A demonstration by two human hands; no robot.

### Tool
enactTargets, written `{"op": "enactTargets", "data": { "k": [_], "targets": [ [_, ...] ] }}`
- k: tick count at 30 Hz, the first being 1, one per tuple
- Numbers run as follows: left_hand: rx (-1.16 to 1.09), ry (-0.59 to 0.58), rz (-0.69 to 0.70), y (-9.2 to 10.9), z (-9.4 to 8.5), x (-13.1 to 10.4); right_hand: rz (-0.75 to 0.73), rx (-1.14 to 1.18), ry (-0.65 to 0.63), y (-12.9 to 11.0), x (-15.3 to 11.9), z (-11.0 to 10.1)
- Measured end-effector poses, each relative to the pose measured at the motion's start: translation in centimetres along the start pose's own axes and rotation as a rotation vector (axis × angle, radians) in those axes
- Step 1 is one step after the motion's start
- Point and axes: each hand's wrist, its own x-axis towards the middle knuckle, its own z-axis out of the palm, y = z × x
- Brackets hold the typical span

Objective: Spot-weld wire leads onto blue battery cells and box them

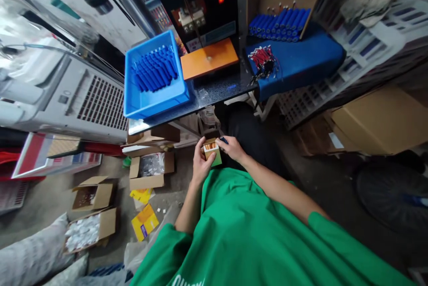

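Observation:
Low in front of my lap, my left hand [202, 161] is wrapped round a cigarette pack [216, 159]. Its lid is up, and a row of orange-brown filter ends [210, 146] shows inside. At the pack's right edge is my right hand [234, 149], with fingers closed on a small dark blue object [224, 140] that looks like a lighter. Its fingertips are close to the filters; whether they also grip a cigarette is too small to tell.
Ahead stands a dark worktable [217, 92] with a blue bin [157, 105] of blue-wrapped cylinders, an orange block [210, 59] and a black machine [214, 18] with a red light. Red and black wires [262, 61] lie at right. Open cartons [147, 182] stand on the floor at left.

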Motion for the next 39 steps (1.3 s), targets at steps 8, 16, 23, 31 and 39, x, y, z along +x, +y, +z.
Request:
{"op": "enactTargets", "data": {
  "k": [8, 16, 23, 31, 39],
  "targets": [
    [0.107, 0.344, 0.042, -1.4, 0.8, -0.6, -0.27, -0.238, 0.09, -0.4, -0.5, 0.8],
    [0.349, 0.339, 0.097, -3.3, 1.6, -1.7, -0.251, -0.297, 0.071, 0.3, -0.4, 1.3],
    [0.506, 0.245, 0.192, -5.0, 1.2, -1.5, -0.206, -0.333, 0.087, 0.5, -0.4, 0.8],
    [0.382, 0.257, 0.105, -4.7, 2.1, -1.2, -0.177, -0.355, 0.155, 0.6, 0.1, 0.6],
    [0.324, 0.177, 0.077, -4.8, 2.5, -1.9, -0.192, -0.187, 0.275, -0.7, 0.0, 0.1]
  ]
}}
